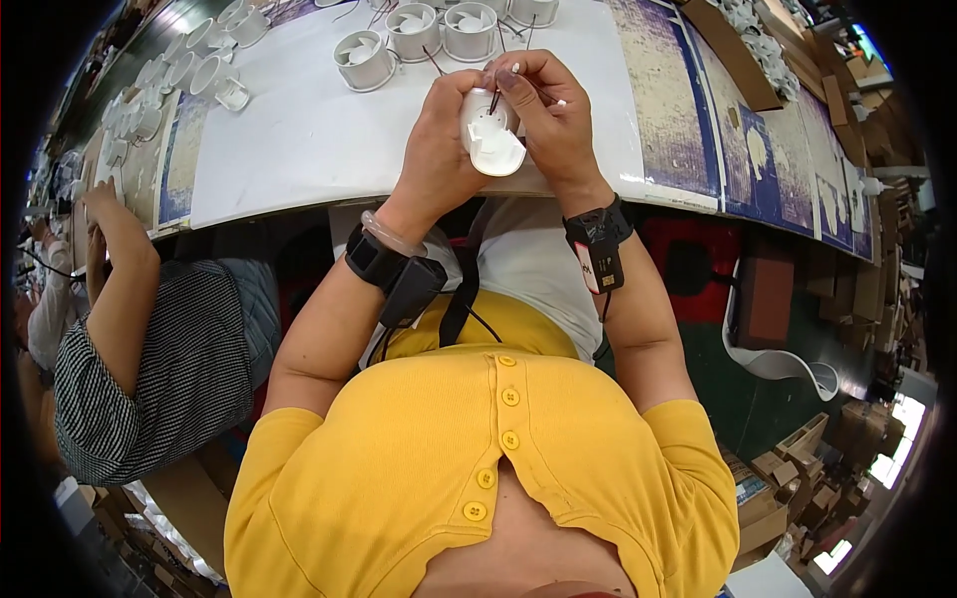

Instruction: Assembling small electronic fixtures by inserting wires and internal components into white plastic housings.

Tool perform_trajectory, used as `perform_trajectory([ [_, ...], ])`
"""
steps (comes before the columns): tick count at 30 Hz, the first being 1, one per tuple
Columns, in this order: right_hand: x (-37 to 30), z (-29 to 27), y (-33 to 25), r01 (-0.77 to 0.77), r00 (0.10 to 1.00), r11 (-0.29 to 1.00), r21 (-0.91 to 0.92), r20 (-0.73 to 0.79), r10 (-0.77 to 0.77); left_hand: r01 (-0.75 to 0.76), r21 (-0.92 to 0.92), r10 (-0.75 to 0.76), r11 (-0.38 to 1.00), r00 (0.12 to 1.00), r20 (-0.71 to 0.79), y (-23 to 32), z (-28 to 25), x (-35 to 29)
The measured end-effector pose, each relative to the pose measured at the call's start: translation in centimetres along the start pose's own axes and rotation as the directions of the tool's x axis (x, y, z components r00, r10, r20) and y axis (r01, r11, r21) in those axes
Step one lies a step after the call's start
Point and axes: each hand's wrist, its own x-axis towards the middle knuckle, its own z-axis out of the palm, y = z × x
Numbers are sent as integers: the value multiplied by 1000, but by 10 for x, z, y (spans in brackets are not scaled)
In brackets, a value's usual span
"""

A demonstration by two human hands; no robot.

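A: Where is the piece, and how do the hands stand?

B: The white housing (495, 152) is held at the near edge of the table (299, 149), between both hands; the left hand (441, 140) is curled round its side; the right hand (554, 115) has thumb and forefinger pinched together at the dark wires (494, 103); which strand they grip is too small to tell.

A: How is this wire work best done?

B: Keep the left hold steady but light, so the shell doesn't twist; guide the wires close to where they meet it, without sharp bends; a hard tug could strain them, I'd judge.

A: And the materials?

B: The housing looks like smooth plastic, rounded, with a tongue-like near end; the wires are thin and look pliant; the white fan cups (364, 62) beyond are short cylinders with curved blades inside; the table is smooth white mid-top, scuffed purple at right.
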Motion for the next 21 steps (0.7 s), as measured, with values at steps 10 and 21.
perform_trajectory([
  [10,3,3,-2,-45,994,990,132,108,30,103,-65,-98,993,992,83,3,-3,1],
  [21,1,1,-6,-130,990,974,183,68,119,60,-87,-53,994,995,79,2,-3,3],
])
